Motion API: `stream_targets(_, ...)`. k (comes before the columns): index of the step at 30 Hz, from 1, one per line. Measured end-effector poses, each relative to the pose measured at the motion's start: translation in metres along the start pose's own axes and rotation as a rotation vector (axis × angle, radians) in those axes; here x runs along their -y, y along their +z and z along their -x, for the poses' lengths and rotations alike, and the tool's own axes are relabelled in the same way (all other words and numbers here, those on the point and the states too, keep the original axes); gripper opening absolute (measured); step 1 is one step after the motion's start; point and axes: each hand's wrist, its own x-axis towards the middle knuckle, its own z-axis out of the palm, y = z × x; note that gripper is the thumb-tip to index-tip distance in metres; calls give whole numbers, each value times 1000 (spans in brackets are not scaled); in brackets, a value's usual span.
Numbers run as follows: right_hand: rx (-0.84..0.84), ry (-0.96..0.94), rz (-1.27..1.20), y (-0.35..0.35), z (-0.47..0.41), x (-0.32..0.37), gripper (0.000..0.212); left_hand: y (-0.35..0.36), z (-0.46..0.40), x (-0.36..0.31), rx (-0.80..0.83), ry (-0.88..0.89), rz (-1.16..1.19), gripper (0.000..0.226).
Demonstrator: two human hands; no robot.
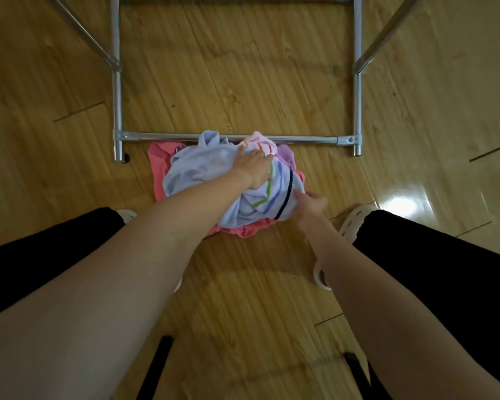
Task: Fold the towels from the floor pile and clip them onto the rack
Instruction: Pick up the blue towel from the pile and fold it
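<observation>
A: Entry, head view. Wooden floor (pixel 243 82) fills the frame. At 9 o'clock, a black trouser leg (pixel 41 241), with the toe of a white slipper (pixel 126 215) showing beside it.

B: The pile?

A: Towel pile (pixel 228 183) lies at centre, on the floor, touching the near bar of the metal rack (pixel 234 138) at 12 o'clock. A pink towel (pixel 158 166) is at the bottom, its edge out toward 9 o'clock. A pale blue towel (pixel 202 168) with green and dark stripes lies on top. A light pink striped towel (pixel 260 142) and a bit of lilac cloth (pixel 286 154) sit at the pile's 1 o'clock, against the bar.

B: Hands?

A: The left hand (pixel 254 168) rests palm down on the top of the blue towel, fingers reaching toward the striped pink one. Whether the fingers only press or pinch cloth, cannot tell. The right hand (pixel 313 202) is at the pile's 4 o'clock edge, fingertips touching the blue towel's striped end; thumb partly hidden, so the hold is unclear.

B: Far right?

A: A second white slipper (pixel 352 223) and a second black trouser leg (pixel 433 269) at 3 o'clock. Glare on the floor at 2 o'clock.
</observation>
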Motion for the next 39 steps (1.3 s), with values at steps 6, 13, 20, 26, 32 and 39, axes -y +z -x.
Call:
stream_targets(6, 180, -254, -116, -16, 56, 34, 13, -13, 25, 6, -118, 2, 378, 41)
stream_targets(13, 423, -605, 163, -45, 124, 65, 15, -60, 108, 21, -90, 71, 817, 44)
stream_targets(20, 538, -1012, 461, -74, 223, 81, 21, -111, 214, 6, -256, 74, 1032, 47)
stream_targets(26, 616, -1208, 469, -113, 306, 86, 21, -161, 315, -31, -184, 112, 1246, 17)
stream_targets(32, 601, -1304, 453, -150, 364, 95, 19, -171, 378, -56, -393, 39, 1256, 20)
stream_targets(39, 533, -1372, 451, -180, 407, 101, 6, -222, 445, -92, -715, 59, 1441, 31)
